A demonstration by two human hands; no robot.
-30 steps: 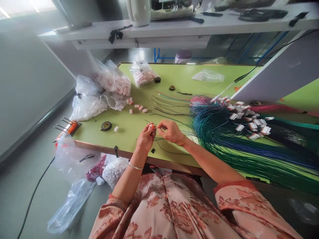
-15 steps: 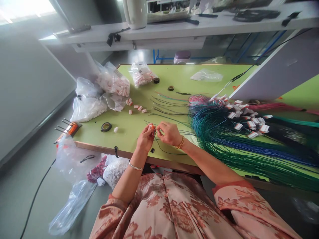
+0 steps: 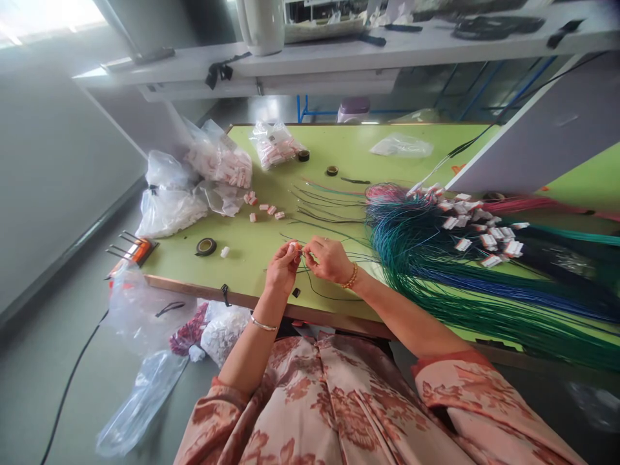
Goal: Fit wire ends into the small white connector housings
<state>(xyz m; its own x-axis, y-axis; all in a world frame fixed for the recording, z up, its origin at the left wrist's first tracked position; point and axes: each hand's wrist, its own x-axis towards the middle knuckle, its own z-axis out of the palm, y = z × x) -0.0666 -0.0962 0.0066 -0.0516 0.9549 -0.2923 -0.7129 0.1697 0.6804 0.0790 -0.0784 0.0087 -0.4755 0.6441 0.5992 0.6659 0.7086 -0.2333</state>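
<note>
My left hand (image 3: 281, 270) is closed in a pinch on a small white and orange connector (image 3: 293, 246) above the near part of the green table (image 3: 252, 248). My right hand (image 3: 329, 258) is closed beside it, pinching a thin dark wire (image 3: 323, 296) whose end meets the connector. The two hands touch at the fingertips. The wire loops down across the table towards the near edge.
A thick bundle of green, blue and pink wires (image 3: 475, 284) with white connectors lies to the right. Loose connectors (image 3: 264, 210), clear bags of parts (image 3: 220, 165), tape rolls (image 3: 206, 246) and loose wires (image 3: 329, 206) lie beyond my hands. More bags (image 3: 159, 323) hang off the left edge.
My right hand has drawn in closer to the left hand, and the fingertips now meet at the connector. The view shifted slightly.
</note>
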